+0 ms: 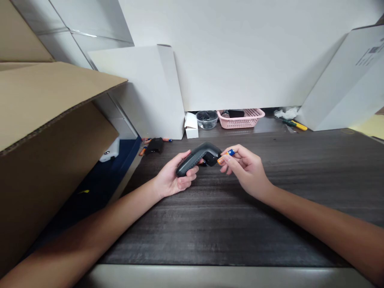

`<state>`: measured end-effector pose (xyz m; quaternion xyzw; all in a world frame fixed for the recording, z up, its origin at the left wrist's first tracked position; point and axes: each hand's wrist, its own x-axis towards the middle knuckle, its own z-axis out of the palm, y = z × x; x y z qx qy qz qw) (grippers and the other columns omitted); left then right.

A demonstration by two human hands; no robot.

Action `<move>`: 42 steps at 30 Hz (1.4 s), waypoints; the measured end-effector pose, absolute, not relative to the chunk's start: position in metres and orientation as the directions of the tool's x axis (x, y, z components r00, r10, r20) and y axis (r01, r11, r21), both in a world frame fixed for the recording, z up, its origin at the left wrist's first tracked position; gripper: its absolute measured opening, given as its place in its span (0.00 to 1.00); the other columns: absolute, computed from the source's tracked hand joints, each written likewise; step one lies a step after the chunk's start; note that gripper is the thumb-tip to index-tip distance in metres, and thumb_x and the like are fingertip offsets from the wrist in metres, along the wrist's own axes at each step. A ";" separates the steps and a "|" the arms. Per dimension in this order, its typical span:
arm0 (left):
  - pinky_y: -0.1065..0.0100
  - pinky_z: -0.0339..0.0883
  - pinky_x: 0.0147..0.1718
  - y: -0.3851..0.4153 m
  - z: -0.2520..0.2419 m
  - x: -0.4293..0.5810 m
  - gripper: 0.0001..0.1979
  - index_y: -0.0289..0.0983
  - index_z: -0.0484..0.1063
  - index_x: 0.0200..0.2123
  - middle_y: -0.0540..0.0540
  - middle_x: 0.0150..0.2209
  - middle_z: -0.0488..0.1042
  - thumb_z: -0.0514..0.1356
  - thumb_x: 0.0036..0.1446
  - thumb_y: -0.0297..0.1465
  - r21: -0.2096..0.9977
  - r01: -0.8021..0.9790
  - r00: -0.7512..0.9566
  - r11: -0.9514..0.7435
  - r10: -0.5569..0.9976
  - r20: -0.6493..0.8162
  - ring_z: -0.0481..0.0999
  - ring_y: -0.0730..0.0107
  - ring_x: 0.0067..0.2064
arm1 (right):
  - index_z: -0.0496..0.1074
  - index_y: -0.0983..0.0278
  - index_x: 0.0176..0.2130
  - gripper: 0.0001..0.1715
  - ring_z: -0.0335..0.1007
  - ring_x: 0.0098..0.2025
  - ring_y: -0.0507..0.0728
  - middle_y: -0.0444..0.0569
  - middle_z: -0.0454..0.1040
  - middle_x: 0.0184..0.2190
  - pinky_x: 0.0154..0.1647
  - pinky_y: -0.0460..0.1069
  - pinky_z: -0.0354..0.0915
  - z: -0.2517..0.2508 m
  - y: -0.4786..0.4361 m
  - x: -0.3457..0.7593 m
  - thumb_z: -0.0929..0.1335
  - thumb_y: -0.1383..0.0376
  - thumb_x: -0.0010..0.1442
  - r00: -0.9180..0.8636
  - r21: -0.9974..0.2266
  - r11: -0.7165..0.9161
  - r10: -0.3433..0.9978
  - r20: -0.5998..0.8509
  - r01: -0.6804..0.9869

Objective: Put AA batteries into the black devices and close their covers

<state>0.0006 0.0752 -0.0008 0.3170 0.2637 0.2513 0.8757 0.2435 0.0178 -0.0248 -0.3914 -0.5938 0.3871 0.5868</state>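
Note:
My left hand [174,178] is wrapped round the handle of a dark grey pistol-shaped device [198,157], held just above the dark wood table [228,216]. Pinched in the fingers of my right hand [246,168] is a small orange and blue battery [225,156], its end right at the device's head. Both hands are closed.
A large cardboard box [45,136] fills the left side. At the back stand white boxes [150,88], a glass bowl [207,119], a pink basket [241,118], a yellow-handled tool [295,125], and a black part [154,145] with loose batteries [145,146] nearby.

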 end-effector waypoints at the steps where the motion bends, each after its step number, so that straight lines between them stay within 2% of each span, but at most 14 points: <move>1: 0.80 0.58 0.09 0.076 -0.001 0.000 0.28 0.30 0.78 0.43 0.52 0.21 0.66 0.45 0.78 0.44 0.695 -0.269 0.740 0.667 0.605 -0.294 0.56 0.82 0.13 | 0.75 0.61 0.45 0.13 0.79 0.33 0.52 0.48 0.82 0.38 0.32 0.47 0.76 -0.024 0.017 0.243 0.72 0.54 0.70 -0.016 -0.913 0.408 0.913 0.408 0.021; 7: 0.81 0.53 0.07 0.078 -0.003 -0.008 0.25 0.32 0.78 0.45 0.53 0.20 0.64 0.51 0.75 0.47 0.723 -0.201 0.798 0.662 0.538 -0.271 0.54 0.82 0.11 | 0.73 0.60 0.45 0.11 0.79 0.34 0.54 0.48 0.81 0.37 0.34 0.49 0.77 -0.020 0.010 0.244 0.70 0.55 0.73 -0.059 -0.865 0.494 0.870 0.490 0.088; 14: 0.78 0.47 0.03 0.078 -0.004 -0.016 0.25 0.33 0.79 0.42 0.54 0.16 0.63 0.51 0.72 0.47 0.719 -0.178 0.837 0.672 0.487 -0.248 0.47 0.81 0.08 | 0.72 0.58 0.47 0.07 0.79 0.35 0.54 0.48 0.79 0.39 0.36 0.51 0.76 -0.017 -0.001 0.245 0.68 0.58 0.75 -0.103 -0.779 0.596 0.802 0.589 0.194; 18: 0.78 0.49 0.04 0.079 -0.003 -0.014 0.24 0.33 0.79 0.41 0.53 0.16 0.64 0.54 0.69 0.47 0.717 -0.190 0.829 0.671 0.500 -0.249 0.49 0.80 0.09 | 0.71 0.58 0.49 0.09 0.80 0.37 0.56 0.49 0.80 0.40 0.36 0.51 0.76 -0.019 0.000 0.244 0.67 0.56 0.76 -0.113 -0.794 0.582 0.813 0.571 0.176; 22: 0.79 0.50 0.06 0.079 -0.002 -0.012 0.24 0.34 0.78 0.43 0.54 0.17 0.63 0.53 0.72 0.48 0.721 -0.210 0.809 0.661 0.531 -0.251 0.51 0.80 0.10 | 0.71 0.59 0.49 0.10 0.81 0.38 0.56 0.50 0.80 0.43 0.34 0.50 0.76 -0.023 0.005 0.246 0.66 0.55 0.76 -0.107 -0.811 0.571 0.821 0.561 0.129; 24: 0.78 0.55 0.08 0.077 -0.002 -0.009 0.25 0.34 0.77 0.43 0.53 0.19 0.67 0.54 0.72 0.50 0.771 -0.187 0.788 0.609 0.562 -0.252 0.56 0.79 0.11 | 0.71 0.59 0.49 0.10 0.81 0.38 0.56 0.50 0.80 0.42 0.35 0.50 0.75 -0.027 0.010 0.249 0.66 0.56 0.76 -0.106 -0.799 0.578 0.816 0.569 0.165; 27: 0.72 0.71 0.17 0.070 -0.003 -0.003 0.25 0.35 0.74 0.49 0.46 0.28 0.78 0.60 0.68 0.53 0.932 -0.076 0.695 0.354 0.689 -0.205 0.75 0.70 0.20 | 0.71 0.59 0.49 0.10 0.81 0.39 0.55 0.49 0.80 0.42 0.37 0.50 0.75 -0.034 0.021 0.255 0.65 0.56 0.76 -0.112 -0.780 0.573 0.818 0.565 0.250; 29: 0.66 0.77 0.26 0.065 -0.003 0.000 0.26 0.38 0.71 0.56 0.43 0.35 0.82 0.66 0.65 0.50 0.998 0.066 0.584 0.011 0.811 -0.048 0.83 0.62 0.30 | 0.70 0.59 0.47 0.11 0.81 0.38 0.55 0.49 0.80 0.42 0.37 0.50 0.74 -0.040 0.031 0.259 0.65 0.55 0.76 -0.086 -0.797 0.540 0.838 0.538 0.272; 31: 0.62 0.79 0.40 0.062 -0.003 -0.001 0.26 0.41 0.73 0.57 0.42 0.42 0.83 0.71 0.61 0.46 0.892 0.258 0.499 -0.371 0.842 0.205 0.85 0.58 0.39 | 0.70 0.60 0.46 0.14 0.80 0.36 0.55 0.48 0.79 0.40 0.34 0.49 0.73 -0.046 0.041 0.262 0.65 0.52 0.76 -0.028 -0.838 0.481 0.870 0.492 0.258; 33: 0.60 0.76 0.50 0.060 -0.001 -0.004 0.24 0.41 0.78 0.54 0.41 0.47 0.83 0.74 0.58 0.43 0.684 0.390 0.510 -0.617 0.763 0.397 0.84 0.55 0.47 | 0.70 0.60 0.45 0.16 0.78 0.33 0.54 0.46 0.78 0.37 0.32 0.48 0.72 -0.051 0.050 0.264 0.66 0.50 0.75 0.022 -0.876 0.426 0.897 0.442 0.225; 34: 0.60 0.74 0.53 0.060 0.000 -0.006 0.23 0.41 0.79 0.53 0.40 0.48 0.83 0.74 0.57 0.43 0.601 0.416 0.535 -0.683 0.718 0.446 0.83 0.54 0.49 | 0.70 0.60 0.45 0.16 0.76 0.32 0.54 0.46 0.77 0.36 0.31 0.48 0.71 -0.052 0.053 0.265 0.66 0.50 0.75 0.036 -0.890 0.407 0.906 0.422 0.206; 36: 0.60 0.73 0.54 0.058 0.002 -0.008 0.22 0.41 0.81 0.52 0.40 0.47 0.84 0.74 0.57 0.42 0.517 0.432 0.569 -0.739 0.668 0.480 0.83 0.53 0.48 | 0.70 0.60 0.44 0.16 0.74 0.31 0.53 0.45 0.76 0.35 0.30 0.48 0.69 -0.053 0.054 0.265 0.67 0.50 0.74 0.042 -0.905 0.387 0.916 0.399 0.176; 42: 0.61 0.73 0.50 0.054 0.007 -0.007 0.21 0.41 0.83 0.52 0.40 0.43 0.85 0.74 0.58 0.42 0.462 0.439 0.592 -0.771 0.635 0.497 0.84 0.55 0.44 | 0.69 0.60 0.43 0.14 0.71 0.32 0.52 0.43 0.75 0.34 0.33 0.47 0.68 -0.047 0.046 0.263 0.66 0.53 0.75 -0.044 -0.894 0.410 0.912 0.409 0.182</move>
